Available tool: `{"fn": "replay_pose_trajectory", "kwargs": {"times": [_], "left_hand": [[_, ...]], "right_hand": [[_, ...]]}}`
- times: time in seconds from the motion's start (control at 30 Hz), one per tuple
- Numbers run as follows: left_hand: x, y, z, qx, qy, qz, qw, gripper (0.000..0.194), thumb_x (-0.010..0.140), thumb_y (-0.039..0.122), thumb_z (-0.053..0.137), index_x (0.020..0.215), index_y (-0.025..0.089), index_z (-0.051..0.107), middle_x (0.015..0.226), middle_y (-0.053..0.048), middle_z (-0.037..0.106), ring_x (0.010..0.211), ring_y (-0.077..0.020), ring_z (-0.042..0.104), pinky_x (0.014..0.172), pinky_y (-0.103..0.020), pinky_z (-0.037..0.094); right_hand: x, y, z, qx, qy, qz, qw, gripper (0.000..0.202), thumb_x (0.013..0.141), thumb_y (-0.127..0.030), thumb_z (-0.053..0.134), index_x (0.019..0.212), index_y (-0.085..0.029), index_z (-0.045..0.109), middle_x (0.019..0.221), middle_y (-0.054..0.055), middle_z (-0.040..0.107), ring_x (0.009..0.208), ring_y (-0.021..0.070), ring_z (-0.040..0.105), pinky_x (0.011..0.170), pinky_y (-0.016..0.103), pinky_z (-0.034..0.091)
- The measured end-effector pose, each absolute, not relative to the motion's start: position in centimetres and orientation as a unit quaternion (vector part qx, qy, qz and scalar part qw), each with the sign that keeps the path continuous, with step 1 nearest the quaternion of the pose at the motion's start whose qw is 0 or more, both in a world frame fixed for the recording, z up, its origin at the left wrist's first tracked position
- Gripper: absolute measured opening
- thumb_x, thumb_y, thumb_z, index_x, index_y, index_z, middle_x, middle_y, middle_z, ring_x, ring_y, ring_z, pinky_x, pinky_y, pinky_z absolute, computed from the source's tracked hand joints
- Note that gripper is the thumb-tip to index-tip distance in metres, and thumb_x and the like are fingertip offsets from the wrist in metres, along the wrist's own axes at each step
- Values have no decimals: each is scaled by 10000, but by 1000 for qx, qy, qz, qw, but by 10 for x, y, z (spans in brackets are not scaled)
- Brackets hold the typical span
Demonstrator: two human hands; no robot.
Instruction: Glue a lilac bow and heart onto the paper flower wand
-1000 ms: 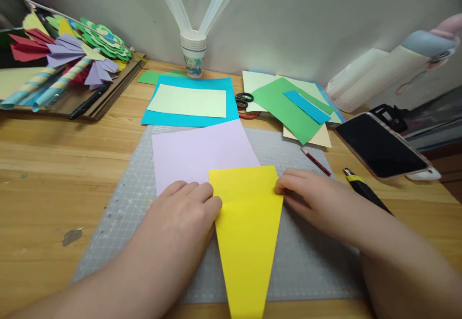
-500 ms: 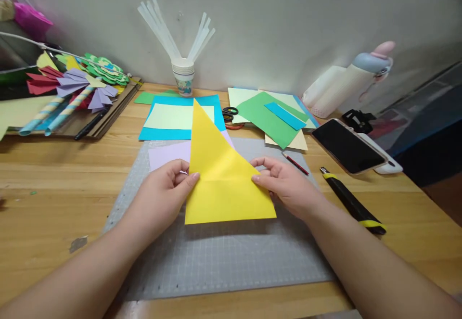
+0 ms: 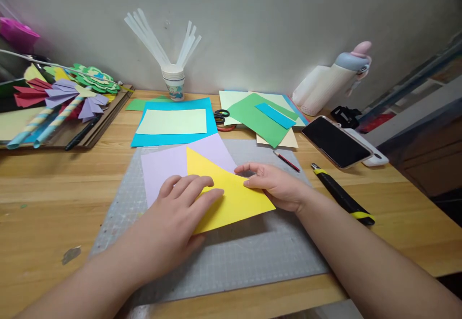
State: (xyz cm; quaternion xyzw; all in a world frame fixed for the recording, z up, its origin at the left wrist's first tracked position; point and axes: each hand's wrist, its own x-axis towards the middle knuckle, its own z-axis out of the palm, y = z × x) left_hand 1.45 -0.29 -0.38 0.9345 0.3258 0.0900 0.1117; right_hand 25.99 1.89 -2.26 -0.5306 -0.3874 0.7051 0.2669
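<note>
A yellow paper sheet (image 3: 231, 198), folded to a slanting upper edge, is tilted just above the grey cutting mat (image 3: 252, 256). My right hand (image 3: 274, 184) pinches its right side, thumb on top and the other fingers behind. Over the left part of the sheet, my left hand (image 3: 180, 213) is spread with fingers apart; whether its fingertips press on the paper I cannot tell. Partly covered by the yellow sheet, a lilac paper sheet (image 3: 162, 170) lies on the mat.
Behind the mat lie blue paper (image 3: 173, 141), scissors (image 3: 221, 115) and green paper (image 3: 260, 121). At right are a pencil (image 3: 287, 161), a utility knife (image 3: 341, 194), a phone (image 3: 337, 141) and a bottle (image 3: 334, 83). Paper cups (image 3: 175, 88) hold white strips; paper pinwheels (image 3: 65, 97) lie left.
The yellow sheet has come down towards the mat and turned. My left hand has let go of its left edge and moved over it, while my right hand keeps its pinch.
</note>
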Motion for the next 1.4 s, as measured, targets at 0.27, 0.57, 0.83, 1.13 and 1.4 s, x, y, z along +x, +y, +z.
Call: {"fn": "replay_pose_trajectory", "kwargs": {"times": [0.27,0.57,0.83,1.13,1.4], "left_hand": [[15,3,-6,936,323,32,139,297,854,112,446,1039,259,626,992,-36,615,917,-205,548,789,-373,402],[17,-6,3,914,358,-24,189,219,826,159,450,875,250,643,842,-21,588,797,-198,551,704,-346,416],[16,9,2,840,493,5,226,242,857,282,422,748,232,632,813,-8,586,754,-182,556,676,-322,412],[15,9,-15,812,571,51,113,390,800,410,520,1088,150,560,991,-99,585,913,-277,551,784,-419,442],[15,4,-19,924,367,78,69,423,889,164,421,1238,390,499,1325,-30,466,1194,-274,408,933,-484,305]], "right_hand": [[274,17,-5,-521,-776,325,142,391,789,-440,613,1112,-223,577,913,35,588,790,170,548,695,291,433],[265,-6,7,-406,-866,292,21,472,731,-237,656,1176,-198,503,1167,73,554,1073,222,497,920,345,383],[269,12,-7,-526,-789,311,64,97,812,-238,524,760,-191,590,804,20,602,740,159,548,645,270,399],[264,21,-30,-615,-730,281,103,208,804,-394,552,727,-201,561,686,-4,590,627,148,514,531,258,314],[258,17,-26,-627,-730,247,113,191,796,-349,581,929,-218,541,695,-20,580,611,139,517,525,245,297]]}}
